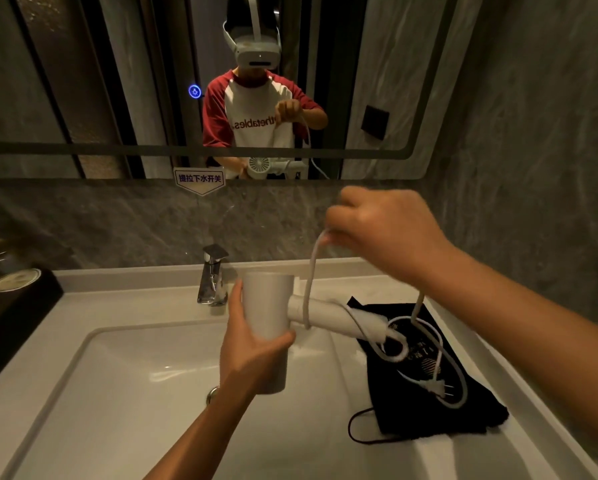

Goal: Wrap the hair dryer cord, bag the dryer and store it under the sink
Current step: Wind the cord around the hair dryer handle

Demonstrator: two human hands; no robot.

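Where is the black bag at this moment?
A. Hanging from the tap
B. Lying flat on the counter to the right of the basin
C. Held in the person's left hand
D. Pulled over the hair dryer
B: the black bag lies flat on the counter right of the basin, while the left hand grips the hair dryer and the right hand lifts its cord.

The basin [124,393] lies open at the counter's front left; faucet [213,275] guards the back edge, black bag [425,393] the right.

White hair dryer [268,317], cord [309,271] looped round handle, above black bag [429,393].
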